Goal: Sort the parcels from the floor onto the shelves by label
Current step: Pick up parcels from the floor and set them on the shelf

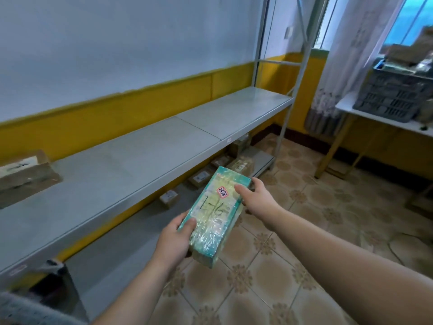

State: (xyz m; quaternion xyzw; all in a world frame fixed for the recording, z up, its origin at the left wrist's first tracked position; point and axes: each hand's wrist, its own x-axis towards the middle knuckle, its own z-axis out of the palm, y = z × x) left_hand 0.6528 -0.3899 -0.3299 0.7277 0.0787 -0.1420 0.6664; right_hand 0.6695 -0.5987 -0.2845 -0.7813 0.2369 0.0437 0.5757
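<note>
A teal, tape-wrapped parcel (214, 216) marked "1-16" by hand, with a small red-edged sticker, is held in front of me over the tiled floor. My left hand (174, 242) grips its near left edge, thumb on top. My right hand (256, 198) grips its far right edge, thumb on the top face. To the left runs a grey metal shelf (131, 158) with one brown cardboard parcel (23, 174) at its left end. Several small cardboard parcels (201, 178) lie on the lowest shelf board below.
The shelf's upright posts (288, 109) stand at its far right end. A white table (379, 118) with a grey plastic crate (391, 95) full of packages stands at the right by a curtained window. Patterned floor tiles (304, 242) spread between shelf and table.
</note>
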